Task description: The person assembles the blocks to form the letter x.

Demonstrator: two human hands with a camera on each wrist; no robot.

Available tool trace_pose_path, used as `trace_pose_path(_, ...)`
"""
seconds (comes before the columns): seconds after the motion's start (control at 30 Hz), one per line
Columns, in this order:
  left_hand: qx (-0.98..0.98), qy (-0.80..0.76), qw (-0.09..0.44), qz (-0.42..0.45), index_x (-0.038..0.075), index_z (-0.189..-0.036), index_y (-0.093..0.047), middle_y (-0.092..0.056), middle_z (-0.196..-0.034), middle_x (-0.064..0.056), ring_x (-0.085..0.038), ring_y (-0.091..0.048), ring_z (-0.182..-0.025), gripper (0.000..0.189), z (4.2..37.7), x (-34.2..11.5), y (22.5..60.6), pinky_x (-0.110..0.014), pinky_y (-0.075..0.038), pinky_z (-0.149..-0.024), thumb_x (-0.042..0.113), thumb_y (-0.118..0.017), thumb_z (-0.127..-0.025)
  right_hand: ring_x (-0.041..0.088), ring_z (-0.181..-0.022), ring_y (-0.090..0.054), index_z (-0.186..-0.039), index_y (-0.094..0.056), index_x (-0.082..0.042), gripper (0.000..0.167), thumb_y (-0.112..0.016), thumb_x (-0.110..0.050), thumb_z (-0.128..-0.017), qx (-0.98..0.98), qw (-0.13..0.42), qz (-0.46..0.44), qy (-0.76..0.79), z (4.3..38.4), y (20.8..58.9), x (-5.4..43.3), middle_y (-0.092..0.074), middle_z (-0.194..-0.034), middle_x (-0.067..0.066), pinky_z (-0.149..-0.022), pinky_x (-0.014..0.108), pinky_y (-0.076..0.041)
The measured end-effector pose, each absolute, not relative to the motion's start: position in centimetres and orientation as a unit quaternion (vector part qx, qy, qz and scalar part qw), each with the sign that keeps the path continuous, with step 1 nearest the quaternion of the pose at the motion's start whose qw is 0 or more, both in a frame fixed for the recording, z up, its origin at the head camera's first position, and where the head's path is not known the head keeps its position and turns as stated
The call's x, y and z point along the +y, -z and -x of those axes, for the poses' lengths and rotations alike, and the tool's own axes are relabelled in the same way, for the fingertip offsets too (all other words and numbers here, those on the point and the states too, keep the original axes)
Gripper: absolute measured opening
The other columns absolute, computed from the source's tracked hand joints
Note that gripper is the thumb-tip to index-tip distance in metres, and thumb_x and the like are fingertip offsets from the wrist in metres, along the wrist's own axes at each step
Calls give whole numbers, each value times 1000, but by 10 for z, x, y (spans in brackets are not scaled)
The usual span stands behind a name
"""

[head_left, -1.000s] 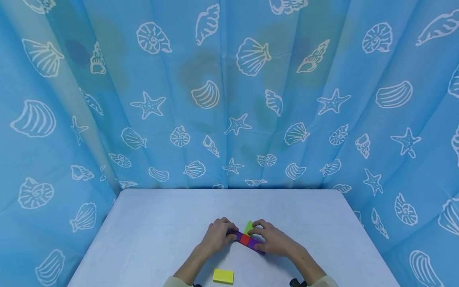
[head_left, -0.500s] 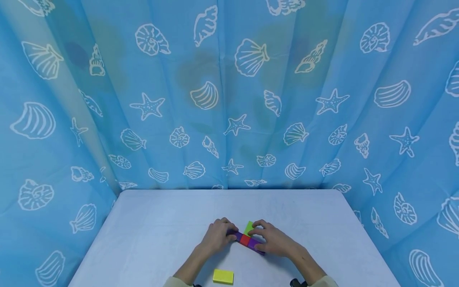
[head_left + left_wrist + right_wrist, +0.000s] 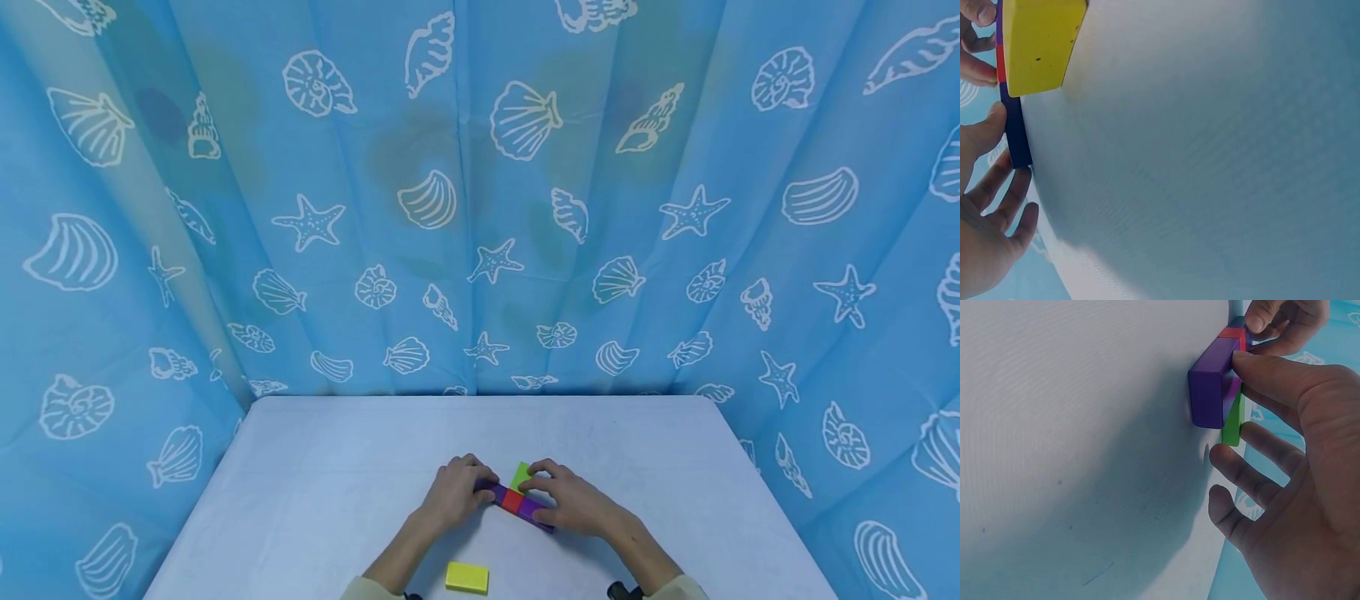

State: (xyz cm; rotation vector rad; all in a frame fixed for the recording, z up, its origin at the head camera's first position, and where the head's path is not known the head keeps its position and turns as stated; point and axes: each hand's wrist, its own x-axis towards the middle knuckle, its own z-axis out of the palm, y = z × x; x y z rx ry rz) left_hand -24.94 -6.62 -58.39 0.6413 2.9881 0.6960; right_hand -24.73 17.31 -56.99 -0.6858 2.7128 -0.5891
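A red block (image 3: 512, 501) sits in the middle of a slanting row on the white table, between a dark blue-purple block (image 3: 1016, 134) and a purple block (image 3: 1207, 387). My left hand (image 3: 450, 493) pinches the dark block's outer end, thumb on the near side and fingers round the far side. With its thumb on the purple block, my right hand (image 3: 573, 500) grips that end of the row. Its index finger reaches over to a green block (image 3: 520, 477), which lies behind the row, pointing away from me. The right hand partly covers both.
A yellow block (image 3: 467, 577) lies flat on the table (image 3: 337, 467), nearer to me and between my forearms. Blue curtains (image 3: 480, 200) with white shells and starfish hang behind the table and along both sides.
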Motion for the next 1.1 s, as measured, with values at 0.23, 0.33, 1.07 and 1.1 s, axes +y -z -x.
trace_pose_path(0.23, 954, -213, -9, -209, 25, -111, -77, -67, -106, 6, -17, -59, -101, 22, 250, -67, 585, -45, -49, -90, 30, -77, -90, 32, -131, -50, -126, -68, -30, 39, -77, -36, -88, 937, 140, 243, 210, 247, 569, 174, -51, -139, 3, -100, 57, -47)
trace_pose_path(0.33, 955, -211, -7, -207, 25, -111, -76, -66, -106, 6, -17, -59, -101, 22, 250, -67, 585, -44, -49, -89, 31, -77, -90, 33, -131, -49, -126, -68, -30, 39, -77, -36, -88, 936, 141, 244, 212, 247, 569, 174, -51, -139, 3, -100, 58, -47)
trace_pose_path(1.07, 929, -330, 0, -169, 29, -120, -72, -59, -122, 3, -20, -56, -114, 31, 240, -82, 586, -47, -48, -98, 38, -75, -90, 34, -133, -47, -127, -68, -29, 40, -76, -35, -89, 937, 146, 236, 213, 246, 570, 174, -49, -142, 4, -101, 58, -46)
trace_pose_path(1.1, 926, -340, 1, -166, 29, -119, -72, -59, -120, 4, -18, -57, -112, 30, 238, -84, 585, -45, -49, -97, 37, -75, -90, 34, -133, -47, -127, -68, -30, 40, -76, -35, -89, 936, 147, 235, 215, 246, 570, 174, -49, -142, 4, -102, 59, -46)
